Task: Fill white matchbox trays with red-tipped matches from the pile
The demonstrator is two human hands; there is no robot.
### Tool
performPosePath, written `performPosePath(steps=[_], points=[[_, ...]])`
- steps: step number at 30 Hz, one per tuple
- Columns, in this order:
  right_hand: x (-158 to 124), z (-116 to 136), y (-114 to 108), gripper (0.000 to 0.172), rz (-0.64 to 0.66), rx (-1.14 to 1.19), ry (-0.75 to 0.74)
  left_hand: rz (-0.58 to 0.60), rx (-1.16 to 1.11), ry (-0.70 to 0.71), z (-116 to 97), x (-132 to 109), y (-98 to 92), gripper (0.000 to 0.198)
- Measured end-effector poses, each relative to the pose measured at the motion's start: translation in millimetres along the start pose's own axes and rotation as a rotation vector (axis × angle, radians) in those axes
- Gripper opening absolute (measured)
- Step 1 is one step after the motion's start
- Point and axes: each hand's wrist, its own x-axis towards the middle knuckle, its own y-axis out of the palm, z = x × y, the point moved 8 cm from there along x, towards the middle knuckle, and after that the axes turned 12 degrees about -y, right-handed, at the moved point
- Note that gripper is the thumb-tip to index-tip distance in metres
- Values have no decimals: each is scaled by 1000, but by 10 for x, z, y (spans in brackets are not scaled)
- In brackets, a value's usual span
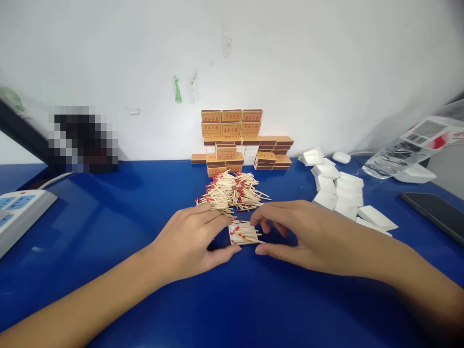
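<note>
A small white tray (235, 240) with several red-tipped matches in it lies on the blue table (224, 299). My left hand (197, 237) has its thumb and fingers at the tray's left side, seemingly holding it. My right hand (297, 237) is at the tray's right side, thumb and fingers apart, next to match ends that stick out over the edge. A loose heap of matches (228, 191) lies just behind the tray. Behind the heap, orange and brown matchboxes (231, 129) are stacked against the wall.
Several white trays (348, 193) lie at the right, with a black phone (435, 212), a clear plastic bottle (395, 154) and a small white case (341, 157) near them. A white power strip (27, 212) is at the left edge.
</note>
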Motion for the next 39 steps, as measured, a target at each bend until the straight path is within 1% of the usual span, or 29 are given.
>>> performPosePath(steps=[2,3,5,6,8,11,14,18,22,27,33,39], points=[[-5,-12,25,17,29,16,12,4,-5,3,2,-5,4,28],[-3,-19,37,14,37,25,11,11,-7,3,3,-8,9,27],[10,-25,44,6,30,51,-1,18,-12,1,5,-14,13,27],[19,-23,41,8,20,69,-13,19,-12,2,2,-17,14,27],[39,-9,24,11,-12,104,-37,14,-12,7,-8,-21,9,27],[66,20,-14,11,-89,146,-51,18,-13,11,-21,-20,10,26],[91,39,-26,11,-177,183,-31,21,-11,7,-22,-13,8,25],[116,39,15,11,-220,215,0,26,0,4,-18,-10,8,26],[114,19,29,9,-187,115,-28,23,-2,0,-15,-16,6,26],[75,-38,49,7,-122,3,-6,23,-8,-3,-11,-13,12,27],[74,11,93,11,-68,17,-44,28,-14,-6,-2,-14,20,28],[74,0,73,11,-78,59,-56,31,-18,-3,-7,-19,16,27]])
